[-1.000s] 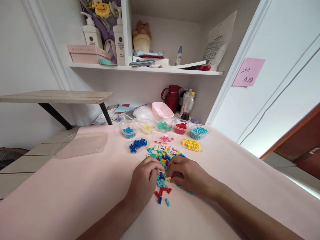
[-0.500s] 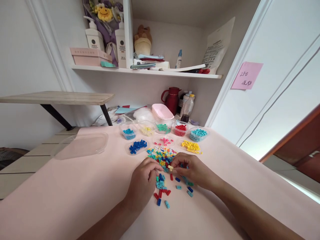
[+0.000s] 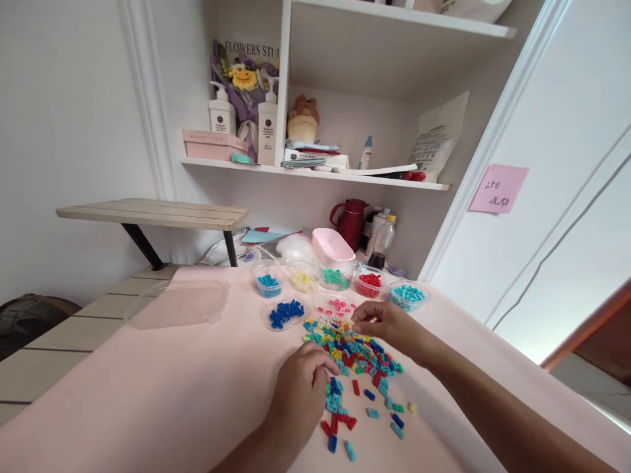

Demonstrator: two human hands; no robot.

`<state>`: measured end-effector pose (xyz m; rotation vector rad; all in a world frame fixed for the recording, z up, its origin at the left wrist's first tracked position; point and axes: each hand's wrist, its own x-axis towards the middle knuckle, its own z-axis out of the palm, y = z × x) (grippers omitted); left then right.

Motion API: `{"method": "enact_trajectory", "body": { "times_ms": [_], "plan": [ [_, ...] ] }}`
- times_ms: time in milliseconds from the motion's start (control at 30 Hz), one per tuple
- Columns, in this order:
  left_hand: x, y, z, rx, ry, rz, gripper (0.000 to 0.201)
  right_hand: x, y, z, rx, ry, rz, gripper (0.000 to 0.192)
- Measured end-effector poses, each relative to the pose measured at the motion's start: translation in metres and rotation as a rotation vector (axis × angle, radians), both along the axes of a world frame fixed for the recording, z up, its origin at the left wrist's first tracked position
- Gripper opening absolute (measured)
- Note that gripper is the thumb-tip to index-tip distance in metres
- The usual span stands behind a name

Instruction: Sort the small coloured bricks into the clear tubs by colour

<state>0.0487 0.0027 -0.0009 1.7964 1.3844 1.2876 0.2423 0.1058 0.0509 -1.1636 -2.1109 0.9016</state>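
1. Here we rest our left hand [image 3: 303, 387] on the pink table [image 3: 148, 394], fingers curled loosely at the near edge of the pile of mixed bricks [image 3: 352, 351]; we cannot tell whether it pinches a piece.
2. We reach our right hand [image 3: 389, 325] across the far side of that pile, its fingertips drawn together over the spot where a lid of yellow bricks shows as a sliver [image 3: 373, 320]; whether a brick sits between the fingertips we cannot tell.
3. The pile lies near the middle of the table, between our two hands, in red, blue, teal, yellow and green.
4. A few loose bricks [image 3: 367, 414] trail from it toward the table's near edge, just beside our left hand.
5. Toward the far edge of the table a row of small clear tubs holds sorted colours: blue [image 3: 269, 284], pale yellow [image 3: 303, 281], green [image 3: 336, 278], red [image 3: 369, 282] and teal [image 3: 408, 295].
6. Nearer the pile sit a shallow lid of dark blue bricks [image 3: 286, 312] and another of pink bricks [image 3: 340, 305].
7. A large clear lid [image 3: 180, 302] lies toward the table's left edge, well apart from our hands.
8. A pink box [image 3: 332, 243] and a dark red jug [image 3: 351, 223] stand behind the tubs, under the shelf [image 3: 315, 174].
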Motion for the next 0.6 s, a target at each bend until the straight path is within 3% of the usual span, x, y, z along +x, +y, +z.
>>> {"method": "enact_trajectory", "body": {
  "times_ms": [100, 167, 233, 333, 467, 600],
  "plan": [
    [-0.001, 0.002, -0.002, -0.029, -0.026, 0.013, 0.037, -0.030, 0.034, 0.016, 0.073, 0.008, -0.025, 0.021],
    [-0.002, 0.004, -0.004, -0.048, -0.046, 0.019, 0.037, -0.053, 0.056, 0.024, 0.213, -0.065, -0.107, 0.021],
    [-0.002, 0.005, -0.005, -0.070, -0.073, 0.032, 0.037, -0.072, 0.075, 0.028, 0.358, -0.115, -0.206, 0.017],
    [-0.003, 0.007, -0.005, -0.094, -0.115, 0.058, 0.036, -0.089, 0.088, 0.027, 0.434, -0.112, -0.273, 0.025],
    [-0.006, 0.011, -0.004, -0.133, -0.250, 0.089, 0.033, -0.088, 0.073, 0.030, 0.403, -0.082, -0.241, 0.027],
    [-0.011, 0.014, -0.001, -0.124, -0.350, 0.162, 0.029, -0.072, 0.016, 0.037, 0.158, 0.089, -0.058, 0.020]
  ]
}}
